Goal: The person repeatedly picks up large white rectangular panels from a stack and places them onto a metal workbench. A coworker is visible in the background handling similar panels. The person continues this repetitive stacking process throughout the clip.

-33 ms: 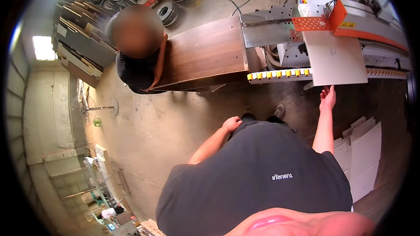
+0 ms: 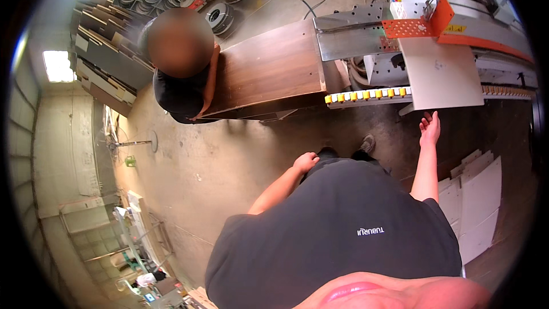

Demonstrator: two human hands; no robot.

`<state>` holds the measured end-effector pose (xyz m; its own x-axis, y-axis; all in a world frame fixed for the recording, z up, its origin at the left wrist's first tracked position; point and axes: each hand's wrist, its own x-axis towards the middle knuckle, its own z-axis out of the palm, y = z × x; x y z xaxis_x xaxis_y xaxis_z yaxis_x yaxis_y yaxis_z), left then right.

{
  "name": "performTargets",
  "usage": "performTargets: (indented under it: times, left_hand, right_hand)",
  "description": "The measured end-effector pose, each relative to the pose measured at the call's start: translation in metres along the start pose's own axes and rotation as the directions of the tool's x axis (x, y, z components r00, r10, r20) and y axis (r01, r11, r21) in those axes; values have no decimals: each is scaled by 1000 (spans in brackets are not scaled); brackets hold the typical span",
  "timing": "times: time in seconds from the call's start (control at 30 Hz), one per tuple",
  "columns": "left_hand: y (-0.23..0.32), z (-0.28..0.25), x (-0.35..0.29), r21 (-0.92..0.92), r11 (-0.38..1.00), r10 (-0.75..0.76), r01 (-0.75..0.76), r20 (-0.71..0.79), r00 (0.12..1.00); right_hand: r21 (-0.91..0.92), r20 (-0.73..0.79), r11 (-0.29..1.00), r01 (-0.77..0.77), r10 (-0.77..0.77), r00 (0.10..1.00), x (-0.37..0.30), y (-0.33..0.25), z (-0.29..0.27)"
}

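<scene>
My right hand point(image 2: 429, 129) is held out palm up, its fingers apart and slightly bent. It holds nothing and sits just below the near edge of a pale flat panel point(image 2: 443, 77), with a narrow gap between fingertips and edge. The panel lies on the machine's bed, its far edge by an orange perforated guard point(image 2: 407, 28). Close to my trousers at the front of my body, my left hand point(image 2: 306, 162) is curled closed, with no object showing in it.
A row of yellow rollers point(image 2: 366, 95) runs left of the panel. Further left, a person point(image 2: 180, 88) leans at a brown wood-grain board point(image 2: 269, 66). White panels point(image 2: 479, 200) stand at my right. Edging rolls point(image 2: 220, 18) and stacked boards point(image 2: 108, 60) fill the back left.
The panel has shifted very slightly away from my right hand, and the gap at my fingertips is a little wider. The view has moved slightly; my left hand keeps its pose.
</scene>
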<state>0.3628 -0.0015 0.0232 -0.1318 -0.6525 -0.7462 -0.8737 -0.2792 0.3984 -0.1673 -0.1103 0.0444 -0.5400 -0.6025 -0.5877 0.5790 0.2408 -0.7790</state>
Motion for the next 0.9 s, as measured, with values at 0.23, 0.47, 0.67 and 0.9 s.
performTargets:
  times: [0.23, 0.47, 0.67, 0.9]
  left_hand:
    - [-12, 2, 1, 209, 969, 60, -128, 302, 951]
    - [-17, 20, -20, 267, 925, 193, -271, 286, 939]
    - [-46, 19, -57, -409, 887, 384, -212, 403, 831]
    - [36, -3, -121, -564, 771, 312, 294, 738, 599]
  right_hand:
    - [-769, 252, 636, 69, 202, 947, -112, 100, -56]
    - [-941, 234, -191, 280, 232, 944, -255, 155, -86]
    - [-909, 414, 62, 412, 256, 874, -267, 129, -131]
    - [-880, 327, 459, -124, 773, 543, -257, 23, -131]
